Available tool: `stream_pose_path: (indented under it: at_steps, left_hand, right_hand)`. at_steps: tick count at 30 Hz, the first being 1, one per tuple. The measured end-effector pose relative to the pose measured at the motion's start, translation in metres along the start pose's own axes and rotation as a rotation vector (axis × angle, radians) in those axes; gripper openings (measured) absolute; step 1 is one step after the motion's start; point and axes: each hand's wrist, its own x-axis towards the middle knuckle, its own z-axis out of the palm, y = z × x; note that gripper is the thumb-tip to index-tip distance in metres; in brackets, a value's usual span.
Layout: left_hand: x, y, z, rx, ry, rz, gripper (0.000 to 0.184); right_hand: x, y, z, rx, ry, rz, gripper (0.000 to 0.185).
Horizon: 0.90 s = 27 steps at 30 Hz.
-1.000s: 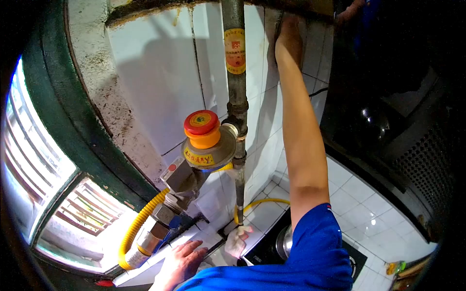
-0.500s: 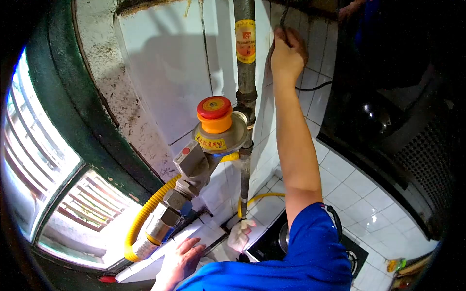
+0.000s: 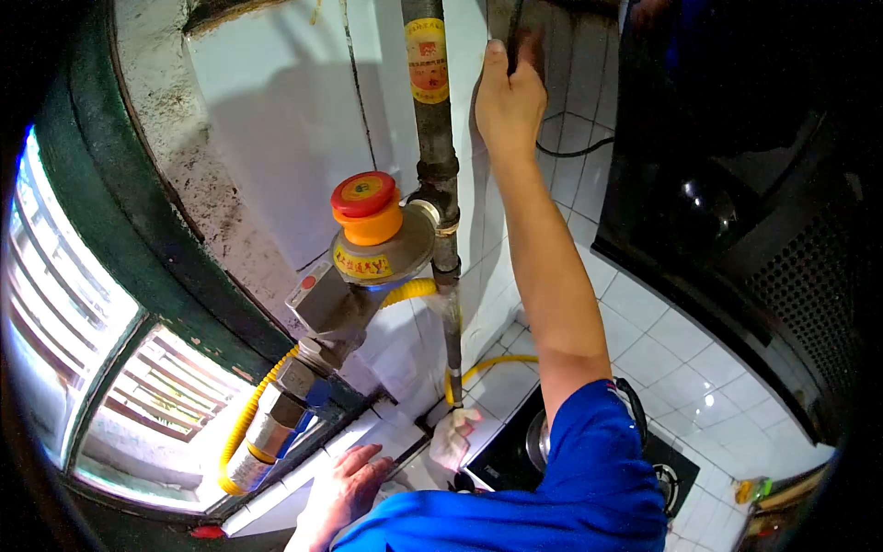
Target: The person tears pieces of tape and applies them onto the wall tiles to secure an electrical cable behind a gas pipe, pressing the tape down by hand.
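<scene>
Raised up the tiled wall, my right hand [image 3: 511, 106] is closed around a black cable [image 3: 516, 32], with the thumb on the near side. The cable runs up out of view and a length of it [image 3: 575, 152] curves toward the range hood. Low at the left, my left hand [image 3: 348, 480] rests on the white tiled ledge [image 3: 303, 478], fingers apart and nothing in it. Between the hands, a dark vertical pipe [image 3: 434, 138] carries a round regulator [image 3: 400, 248] with a red and orange cap [image 3: 366, 207].
A yellow corrugated hose [image 3: 241, 428] loops beside the barred window [image 3: 166, 382]. The black range hood [image 3: 736, 248] fills the right side. Below is a black stove [image 3: 506, 451] with a metal pot [image 3: 537, 442]. A pale cloth [image 3: 451, 440] lies at the pipe's foot.
My right hand has come down from the dark upper area and now shows clearly on the cable. My left hand stays on the ledge. The camera view has shifted slightly.
</scene>
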Motion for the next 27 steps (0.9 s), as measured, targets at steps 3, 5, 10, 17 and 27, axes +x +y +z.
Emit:
stream_pose_path:
  at_steps: [3,5,10,17,27]
  left_hand:
    - [0.002,0.0,0.003,0.004,0.013,0.029,0.032]
    - [0.003,0.001,0.004,-0.005,0.015,0.04,0.033]
    - [0.006,0.005,0.008,0.016,0.003,0.048,0.033]
    - [-0.002,0.002,0.014,-0.007,0.024,-0.005,0.026]
    - [-0.001,0.012,0.01,0.029,0.034,0.037,0.028]
  right_hand:
    - [0.001,-0.002,0.001,0.031,0.038,0.024,0.06]
    - [0.003,-0.004,-0.007,-0.043,-0.108,0.063,0.061]
    - [-0.006,-0.006,-0.002,0.021,-0.04,-0.045,0.06]
    - [-0.024,-0.001,0.0,-0.056,-0.13,-0.116,0.061]
    - [-0.035,0.001,0.003,-0.135,-0.099,-0.419,0.063]
